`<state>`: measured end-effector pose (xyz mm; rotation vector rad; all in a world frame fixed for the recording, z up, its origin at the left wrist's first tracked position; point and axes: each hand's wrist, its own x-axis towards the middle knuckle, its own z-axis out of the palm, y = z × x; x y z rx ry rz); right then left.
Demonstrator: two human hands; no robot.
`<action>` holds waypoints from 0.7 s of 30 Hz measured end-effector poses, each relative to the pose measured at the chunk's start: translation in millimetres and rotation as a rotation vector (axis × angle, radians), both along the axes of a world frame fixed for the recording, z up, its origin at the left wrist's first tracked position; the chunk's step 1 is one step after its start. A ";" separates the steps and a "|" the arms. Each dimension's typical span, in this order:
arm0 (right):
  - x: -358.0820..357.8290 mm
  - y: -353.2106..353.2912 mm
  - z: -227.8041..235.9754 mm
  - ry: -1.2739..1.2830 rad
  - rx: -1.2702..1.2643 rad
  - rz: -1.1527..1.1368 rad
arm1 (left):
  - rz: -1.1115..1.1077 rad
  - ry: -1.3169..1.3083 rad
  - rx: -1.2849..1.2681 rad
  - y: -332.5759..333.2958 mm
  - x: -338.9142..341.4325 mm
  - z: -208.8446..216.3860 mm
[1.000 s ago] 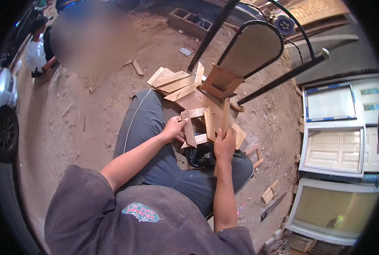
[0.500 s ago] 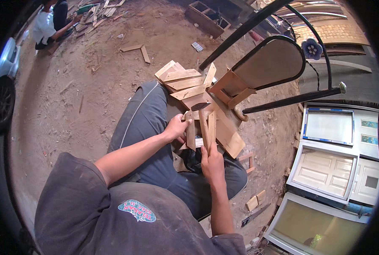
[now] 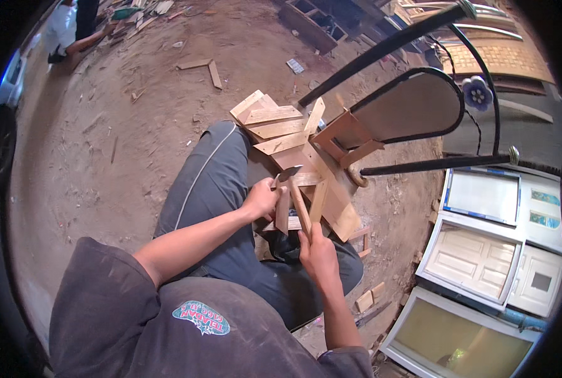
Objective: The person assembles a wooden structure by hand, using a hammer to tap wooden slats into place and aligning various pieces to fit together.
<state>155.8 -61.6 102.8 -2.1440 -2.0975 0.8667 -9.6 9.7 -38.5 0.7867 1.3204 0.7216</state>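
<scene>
Wooden frame [image 3: 282,213] in left fingers [image 3: 269,187], hammer [image 3: 301,206] in right fingers [image 3: 317,234].

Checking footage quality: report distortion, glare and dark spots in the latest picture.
Head view: black fisheye corners, with straight edges bending toward the rim; head view: a pale glint on the lower-right glass panel; head view: the car wheel at far left sinks into darkness, while the hammer, left hand and right hand look fairly sharp.
</scene>
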 end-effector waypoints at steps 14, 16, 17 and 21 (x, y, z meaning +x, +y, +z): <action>-5.7 -5.8 5.6 -0.055 0.002 -0.057 | -0.020 -0.005 -0.014 -2.2 0.3 6.6; -15.0 -3.2 24.8 0.071 0.143 -0.109 | -0.030 0.015 0.018 1.3 -1.7 3.1; -18.3 -1.8 30.5 0.135 0.214 -0.134 | -0.034 0.025 0.034 2.5 -3.3 4.8; -13.1 -10.7 11.2 0.228 0.337 -0.155 | 0.001 -0.032 -0.004 0.6 -3.6 10.3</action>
